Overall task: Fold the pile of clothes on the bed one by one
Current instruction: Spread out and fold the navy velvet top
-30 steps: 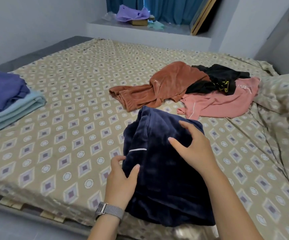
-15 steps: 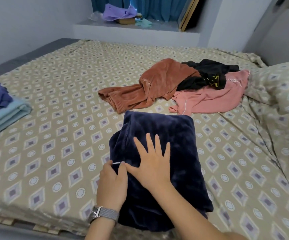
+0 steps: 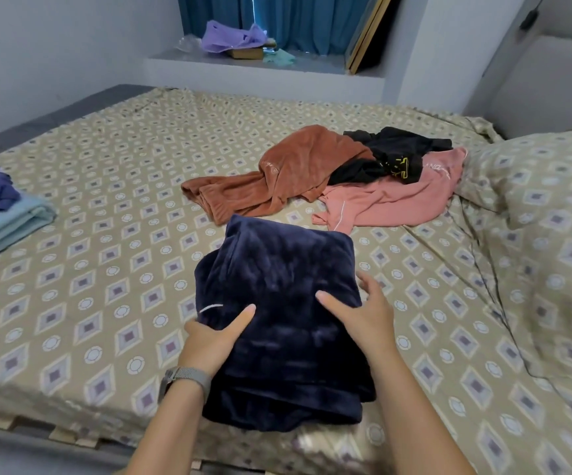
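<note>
At twelve o'clock a blue curtain (image 3: 312, 18) hangs over a ledge (image 3: 264, 68) holding a purple bag (image 3: 231, 37); a pillow (image 3: 548, 186) lies at three o'clock.

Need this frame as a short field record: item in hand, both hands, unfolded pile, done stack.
item: navy fleece garment, folded, near edge of bed
left hand: thumb on top, grip on garment's left edge
right hand: fingers spread at garment's right edge
unfolded: rust garment, black garment, pink garment, heaped beyond
folded stack: far left
</note>
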Motion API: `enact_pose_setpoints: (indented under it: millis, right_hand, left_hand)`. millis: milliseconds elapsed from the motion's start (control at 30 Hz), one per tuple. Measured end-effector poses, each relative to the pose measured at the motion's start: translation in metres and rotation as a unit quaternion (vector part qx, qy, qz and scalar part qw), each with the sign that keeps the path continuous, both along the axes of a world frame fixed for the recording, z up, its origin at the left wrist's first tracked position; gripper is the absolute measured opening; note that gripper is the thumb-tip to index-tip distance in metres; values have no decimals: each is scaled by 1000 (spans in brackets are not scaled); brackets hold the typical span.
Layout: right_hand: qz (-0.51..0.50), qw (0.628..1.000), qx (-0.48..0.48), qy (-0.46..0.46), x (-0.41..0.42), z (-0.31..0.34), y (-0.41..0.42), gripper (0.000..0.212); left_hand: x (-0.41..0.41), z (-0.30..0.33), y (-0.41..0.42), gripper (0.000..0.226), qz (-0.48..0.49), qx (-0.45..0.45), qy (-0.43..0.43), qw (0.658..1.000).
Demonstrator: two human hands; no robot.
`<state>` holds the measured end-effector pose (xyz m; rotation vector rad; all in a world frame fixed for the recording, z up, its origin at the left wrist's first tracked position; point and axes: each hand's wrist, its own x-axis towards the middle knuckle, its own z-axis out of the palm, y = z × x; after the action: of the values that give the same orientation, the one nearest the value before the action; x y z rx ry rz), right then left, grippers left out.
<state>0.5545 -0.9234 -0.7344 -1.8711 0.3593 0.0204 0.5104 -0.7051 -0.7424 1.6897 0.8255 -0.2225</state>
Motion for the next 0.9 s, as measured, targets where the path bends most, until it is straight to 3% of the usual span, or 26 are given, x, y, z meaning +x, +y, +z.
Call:
enact_pose_setpoints:
  millis: [33,100,167,400,500,600,667,800,900]
  right_hand:
    - [19,999,7,51,-3,-6,-3,92]
    - [63,989,69,115,-7,-20,-1,101]
    - [82,985,77,129,-8,-31,-1,91]
    - [115,970,150,156,8,-45,-2,69]
    - [135,955,213,155,25,-48,2,64]
    - [155,924,296,184,40,-46,2,69]
    - [141,923,299,197,46,-43,2,69]
    - [99,935,269,207,45,-20,10,67]
    - [115,941,233,216,45,14,29,66]
  left_hand:
    - [1,0,2,113,-4,5,6,1000]
    - [2,4,6,88,-22,0,10,1000]
    - [3,6,10,69,-46,-18,18,999]
    - [28,-5,20,37,-112,-66,2,991]
    - [42,-14,29,38,-118,-128,-1,985]
    - [54,-19,29,62,-98,-234,8,967]
    - [59,-26,24,74,-55,-283,-5,957]
    - [49,-21,19,92,6,-264,-39,964]
    - [39,8,39,71,37,-221,-65,972]
